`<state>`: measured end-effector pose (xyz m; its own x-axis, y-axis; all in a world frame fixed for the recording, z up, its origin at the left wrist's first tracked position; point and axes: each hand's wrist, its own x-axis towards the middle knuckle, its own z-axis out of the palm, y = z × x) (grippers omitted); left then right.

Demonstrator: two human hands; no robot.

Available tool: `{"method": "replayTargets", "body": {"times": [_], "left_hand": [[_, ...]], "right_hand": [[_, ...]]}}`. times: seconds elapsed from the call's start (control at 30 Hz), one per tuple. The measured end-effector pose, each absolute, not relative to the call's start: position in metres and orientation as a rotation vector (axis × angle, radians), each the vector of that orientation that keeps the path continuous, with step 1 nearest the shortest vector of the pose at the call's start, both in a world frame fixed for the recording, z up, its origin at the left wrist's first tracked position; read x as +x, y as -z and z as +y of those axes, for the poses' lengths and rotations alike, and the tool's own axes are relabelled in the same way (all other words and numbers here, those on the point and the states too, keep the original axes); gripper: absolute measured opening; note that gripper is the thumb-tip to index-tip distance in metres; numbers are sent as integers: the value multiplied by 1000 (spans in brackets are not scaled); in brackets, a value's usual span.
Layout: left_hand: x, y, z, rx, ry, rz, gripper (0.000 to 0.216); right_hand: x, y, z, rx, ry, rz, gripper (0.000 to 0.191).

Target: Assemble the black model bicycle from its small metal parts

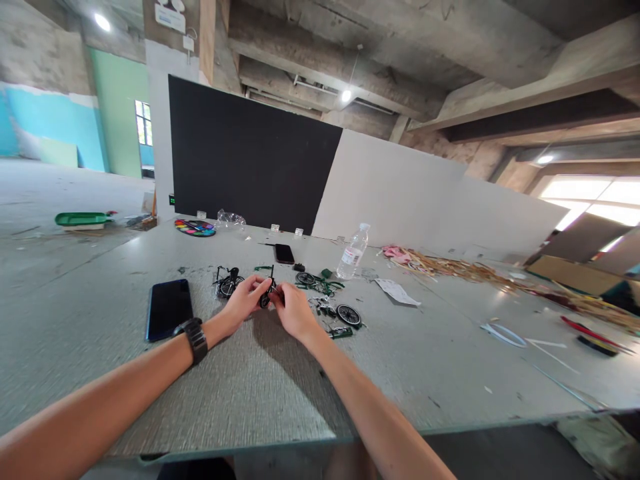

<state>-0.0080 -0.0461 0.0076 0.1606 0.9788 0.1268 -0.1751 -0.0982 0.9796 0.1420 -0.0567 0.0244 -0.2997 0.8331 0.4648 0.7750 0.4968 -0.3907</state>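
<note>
Both hands meet over the middle of the table (210, 413). My left hand (245, 299) is closed on a small black model wheel with a thin stem (267, 297), and my right hand (293, 308) pinches the same piece from the other side. Fingers partly cover it. Left of the hands stands a black miniature bicycle assembly (230, 282). To the right lie a loose spoked wheel (349, 315), another wheel (305, 278), dark green frame parts (327, 287) and several tiny black and silver pieces (325, 307).
A large phone (170, 310) lies near my left wrist; a smaller phone (285, 253) lies beyond the hands. At right stand a water bottle (352, 253) and a paper sheet (397, 292). Farther off are a paint palette (195, 228), wood strips (450, 270) and red-handled pliers (595, 333).
</note>
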Motion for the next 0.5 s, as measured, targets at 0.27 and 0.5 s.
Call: {"method": "replayTargets", "body": {"times": [0.27, 0.5], "left_hand": [[-8, -9, -48, 1184, -1244, 849, 32], [-8, -10, -48, 1164, -1286, 845, 33]], "right_hand": [[144, -30, -64, -1299, -59, -2200, 9], [146, -29, -56, -1265, -94, -2175, 11]]}}
